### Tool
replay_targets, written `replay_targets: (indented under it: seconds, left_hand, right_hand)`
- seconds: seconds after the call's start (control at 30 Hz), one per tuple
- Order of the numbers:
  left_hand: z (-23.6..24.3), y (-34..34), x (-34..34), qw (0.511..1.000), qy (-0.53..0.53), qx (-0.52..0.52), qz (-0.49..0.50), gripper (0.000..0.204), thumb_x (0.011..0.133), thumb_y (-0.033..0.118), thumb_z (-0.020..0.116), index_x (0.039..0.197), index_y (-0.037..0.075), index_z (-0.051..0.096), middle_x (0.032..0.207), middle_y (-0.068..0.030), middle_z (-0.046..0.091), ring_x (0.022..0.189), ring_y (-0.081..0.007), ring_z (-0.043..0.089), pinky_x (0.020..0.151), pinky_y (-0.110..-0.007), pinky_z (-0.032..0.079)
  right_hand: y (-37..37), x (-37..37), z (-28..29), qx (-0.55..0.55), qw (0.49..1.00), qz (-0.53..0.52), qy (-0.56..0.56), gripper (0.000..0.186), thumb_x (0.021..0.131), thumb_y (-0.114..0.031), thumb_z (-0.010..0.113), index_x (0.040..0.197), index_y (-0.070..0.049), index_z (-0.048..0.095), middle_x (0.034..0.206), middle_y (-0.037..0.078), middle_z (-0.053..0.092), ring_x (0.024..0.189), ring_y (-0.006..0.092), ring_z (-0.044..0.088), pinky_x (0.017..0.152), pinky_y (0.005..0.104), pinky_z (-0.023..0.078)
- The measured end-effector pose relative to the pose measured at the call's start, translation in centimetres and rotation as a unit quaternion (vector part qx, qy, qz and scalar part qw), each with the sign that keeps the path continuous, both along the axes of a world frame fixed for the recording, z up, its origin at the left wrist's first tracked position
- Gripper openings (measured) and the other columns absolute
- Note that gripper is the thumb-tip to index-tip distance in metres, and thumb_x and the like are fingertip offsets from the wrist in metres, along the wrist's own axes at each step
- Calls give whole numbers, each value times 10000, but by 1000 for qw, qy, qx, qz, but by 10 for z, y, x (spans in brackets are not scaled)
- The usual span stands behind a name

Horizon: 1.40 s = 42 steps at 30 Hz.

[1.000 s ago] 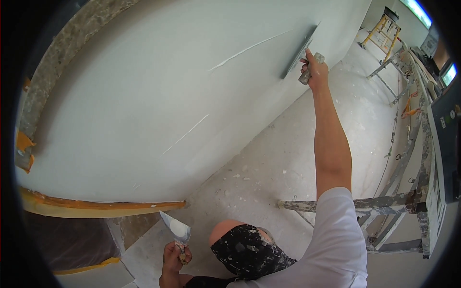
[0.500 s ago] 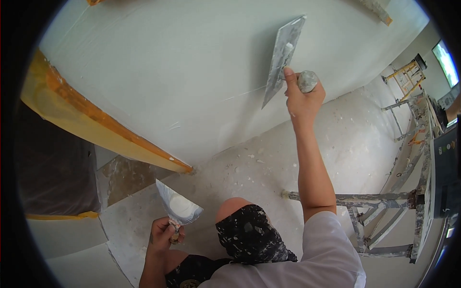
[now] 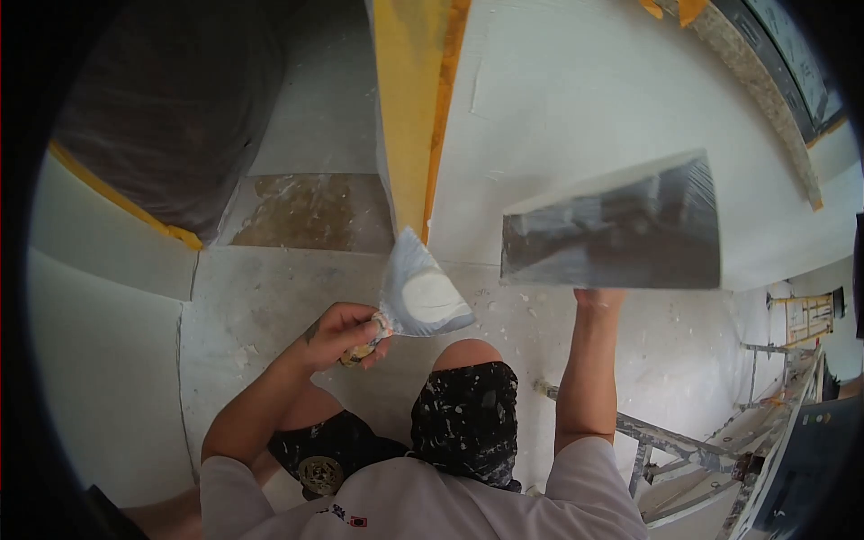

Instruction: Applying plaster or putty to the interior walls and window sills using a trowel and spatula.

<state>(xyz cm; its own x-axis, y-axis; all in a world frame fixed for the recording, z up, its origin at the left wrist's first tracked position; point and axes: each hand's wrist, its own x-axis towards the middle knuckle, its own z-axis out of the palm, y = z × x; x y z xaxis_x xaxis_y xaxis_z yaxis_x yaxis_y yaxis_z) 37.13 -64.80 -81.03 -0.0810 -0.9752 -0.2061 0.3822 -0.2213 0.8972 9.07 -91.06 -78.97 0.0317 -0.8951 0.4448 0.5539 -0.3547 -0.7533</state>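
Note:
My left hand (image 3: 346, 335) is closed round the worn handle of a wide putty knife (image 3: 393, 286). A round lump of white filler (image 3: 434, 298) lies on its flared blade. Out to the right, my right hand (image 3: 598, 297) grips a plastering trowel (image 3: 612, 229). Its broad, shiny, smeared blade faces me and hides most of those fingers and the handle. Behind the trowel rises a white plastered wall (image 3: 549, 99); I cannot tell whether the blade touches it. Yellow paper with orange tape (image 3: 414, 99) covers the wall's end, just beyond the putty knife's tip.
A spattered metal trestle (image 3: 679, 438) stands at my right, near a dark panel (image 3: 810, 468). Dark sheeting (image 3: 162, 117) hangs at the far left. Filler spots dot the grey floor (image 3: 252, 297). A ledge (image 3: 765, 81) juts from the wall at upper right, and a yellow ladder (image 3: 807, 317) stands farther off.
My view has swung left, bringing the taped wall end to the middle. The trowel has turned its flat face toward me and come lower. My left hand has raised the putty knife forward.

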Motion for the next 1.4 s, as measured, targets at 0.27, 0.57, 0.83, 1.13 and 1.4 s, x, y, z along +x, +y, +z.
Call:
replay_targets:
  seconds: [0.27, 0.57, 0.83, 1.13, 1.4]
  left_hand:
    - [3, -49, -22, 987, 55, -57, -142, 245, 1048, 199, 505, 1028, -17, 618, 815, -68, 622, 636, -121, 564, 587, -278, 467]
    - [10, 9, 1, 994, 84, -63, -37, 256, 1035, 225, 529, 1008, -13, 620, 827, -92, 634, 652, -132, 586, 589, -284, 479]
    - [5, 22, 3, 995, 79, -55, -28, 239, 1030, 196, 533, 1009, -22, 629, 838, -87, 649, 666, -129, 598, 597, -284, 482]
    - [22, 35, 3, 999, 36, -38, -15, 215, 1012, 139, 557, 1073, -46, 647, 876, -90, 680, 684, -118, 608, 620, -279, 499]
    - [19, 32, 10, 1000, 9, -11, -8, 211, 1001, 139, 574, 1075, -43, 651, 874, -86, 682, 675, -116, 607, 607, -279, 498]
  right_hand:
    - [27, 14, 45, -53, 891, 297, 340, 142, 818, -67, 772, 841, -19, 641, 760, 25, 633, 699, 99, 575, 621, 278, 473]
    - [27, 1, 66, -32, 910, 257, 324, 424, 897, -414, 724, 958, -30, 557, 657, 50, 554, 590, 151, 544, 555, 280, 441]
    - [19, 95, 111, -76, 954, 201, 209, 599, 1021, -584, 400, 893, -19, 551, 639, 78, 574, 563, 144, 550, 532, 275, 451]
    - [28, 101, -12, -9, 934, 200, 294, 584, 1033, -551, 376, 884, -12, 548, 641, 85, 588, 575, 150, 579, 544, 282, 460]
    - [60, 56, -172, 101, 882, 225, 401, 318, 950, -323, 662, 880, -27, 568, 671, 49, 605, 594, 125, 584, 576, 303, 492]
